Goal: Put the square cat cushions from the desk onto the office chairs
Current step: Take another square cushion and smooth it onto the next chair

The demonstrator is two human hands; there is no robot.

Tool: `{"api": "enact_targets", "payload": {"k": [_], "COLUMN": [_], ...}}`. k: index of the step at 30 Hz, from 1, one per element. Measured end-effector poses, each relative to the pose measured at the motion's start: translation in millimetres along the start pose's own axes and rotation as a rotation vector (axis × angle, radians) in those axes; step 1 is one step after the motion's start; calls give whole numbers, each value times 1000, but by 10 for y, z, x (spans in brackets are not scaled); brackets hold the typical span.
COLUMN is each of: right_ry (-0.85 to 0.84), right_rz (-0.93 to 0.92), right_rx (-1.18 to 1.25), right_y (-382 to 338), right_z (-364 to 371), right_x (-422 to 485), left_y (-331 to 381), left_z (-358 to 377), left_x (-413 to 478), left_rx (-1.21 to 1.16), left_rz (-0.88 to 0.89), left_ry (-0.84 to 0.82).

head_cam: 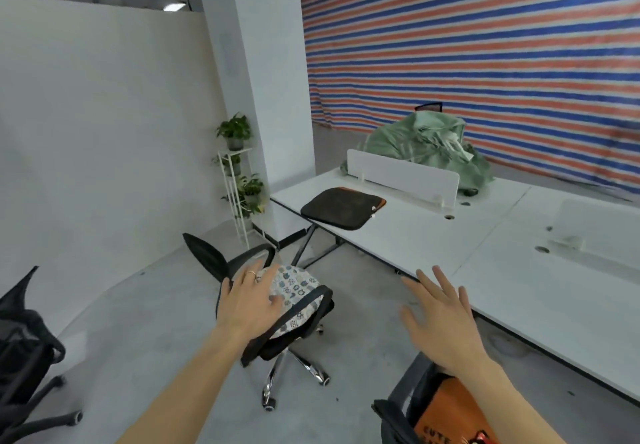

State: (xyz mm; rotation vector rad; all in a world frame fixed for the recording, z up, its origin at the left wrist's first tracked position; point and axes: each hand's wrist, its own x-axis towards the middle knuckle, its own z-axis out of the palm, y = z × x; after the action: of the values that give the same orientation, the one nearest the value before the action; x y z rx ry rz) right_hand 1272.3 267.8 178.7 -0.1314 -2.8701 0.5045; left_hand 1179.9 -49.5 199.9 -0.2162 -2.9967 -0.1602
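A white cushion printed with small cats lies on the seat of a black office chair in the middle of the floor. My left hand is over the cushion's near-left part, fingers straight. My right hand hovers open in the air, to the right of that chair and in front of the desk edge, holding nothing. A dark square cushion with an orange underside lies on the left end of the white desk. An orange cushion sits on another chair at the bottom right.
A third black chair stands at the left edge. A white plant stand with potted plants is by the pillar. On the desk stand a white divider panel and, behind it, a green plastic bundle.
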Motion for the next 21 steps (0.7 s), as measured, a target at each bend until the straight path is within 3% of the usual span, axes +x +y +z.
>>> {"api": "enact_targets", "payload": {"k": [7,15,21], "right_ry": [27,49,41], "right_rz": [-8,166,294], "right_rx": [-24,-86,-138], "right_y": [-440,-808,-842], "right_z": [218,673,749], "right_x": [1271,2495,2883], "left_y": [-508,-969,-917], "left_z": [95,467,637], "left_x": [1299,3075,3902], "left_rx": [-8,-74,-90], "left_rz": [20,179,306], "left_ry": [7,-50,-87]}}
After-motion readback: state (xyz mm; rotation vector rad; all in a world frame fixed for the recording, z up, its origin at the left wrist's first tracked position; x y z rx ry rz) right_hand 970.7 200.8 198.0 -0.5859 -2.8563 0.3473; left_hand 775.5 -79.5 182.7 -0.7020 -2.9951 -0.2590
